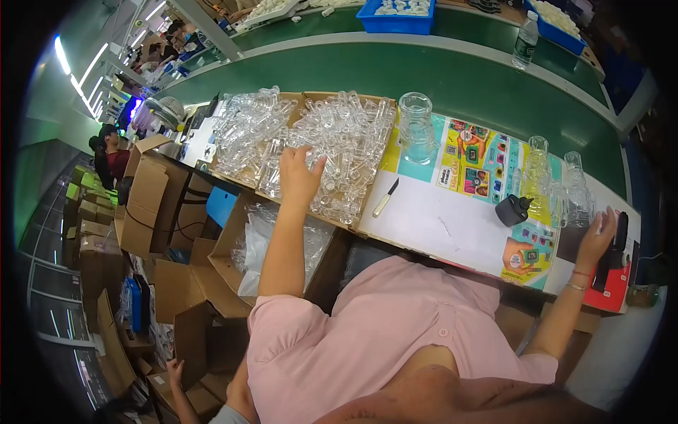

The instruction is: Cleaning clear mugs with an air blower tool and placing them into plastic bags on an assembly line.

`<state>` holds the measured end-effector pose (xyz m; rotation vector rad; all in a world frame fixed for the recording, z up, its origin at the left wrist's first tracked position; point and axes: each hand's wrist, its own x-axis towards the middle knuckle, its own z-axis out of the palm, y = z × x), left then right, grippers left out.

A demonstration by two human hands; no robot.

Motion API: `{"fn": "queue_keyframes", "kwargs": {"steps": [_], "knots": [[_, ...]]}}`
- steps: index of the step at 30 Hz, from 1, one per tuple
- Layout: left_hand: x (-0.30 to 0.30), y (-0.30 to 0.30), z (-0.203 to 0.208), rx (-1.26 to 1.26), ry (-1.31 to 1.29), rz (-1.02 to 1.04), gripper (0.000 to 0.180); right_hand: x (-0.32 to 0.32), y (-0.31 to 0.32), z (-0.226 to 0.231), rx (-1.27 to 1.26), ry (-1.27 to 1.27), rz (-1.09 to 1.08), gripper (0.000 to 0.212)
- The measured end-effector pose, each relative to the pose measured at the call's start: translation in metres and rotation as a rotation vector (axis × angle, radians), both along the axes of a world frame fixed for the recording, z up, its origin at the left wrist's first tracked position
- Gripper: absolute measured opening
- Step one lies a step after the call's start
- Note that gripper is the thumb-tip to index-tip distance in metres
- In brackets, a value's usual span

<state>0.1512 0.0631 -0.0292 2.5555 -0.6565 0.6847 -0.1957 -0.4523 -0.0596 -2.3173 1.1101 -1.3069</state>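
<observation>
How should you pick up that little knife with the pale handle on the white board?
Probably by the pale handle end of the small knife, coming from above. It lies flat and alone on the white board, its dark blade pointing away toward the clear plastic bottles.

Single head fisheye, steep downward, near workbench [424, 212], rim bending

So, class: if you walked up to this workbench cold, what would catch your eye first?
The heap of clear plastic bottles in a cardboard tray at the bench's left, with the left hand spread on it. Then the bright printed sheet at centre, and the right hand at the far right by stacked clear jars.
</observation>
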Motion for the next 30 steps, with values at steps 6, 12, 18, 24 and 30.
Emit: {"fn": "queue_keyframes", "kwargs": {"steps": [6,12,18,24,30], "knots": [[0.043,-0.007,-0.023,0.182,0.14,0.088,0.042,0.027,0.117,0.006,-0.226,0.053,0.473,0.048],[0.004,-0.023,0.0,-0.391,0.497,-0.084,0.032,0.058,0.162,0.016,0.089,0.026,0.473,0.055],[-0.058,-0.044,0.024,-0.705,0.133,-0.406,0.034,0.071,0.175,0.015,0.117,0.198,0.462,0.055],[-0.125,-0.118,-0.01,-0.288,0.592,-0.946,0.041,0.077,0.176,-0.001,0.158,0.249,0.4,0.044],[-0.126,-0.122,-0.052,-0.166,0.419,-0.819,0.047,0.052,0.191,0.013,0.834,-0.192,0.7,0.03]]}}
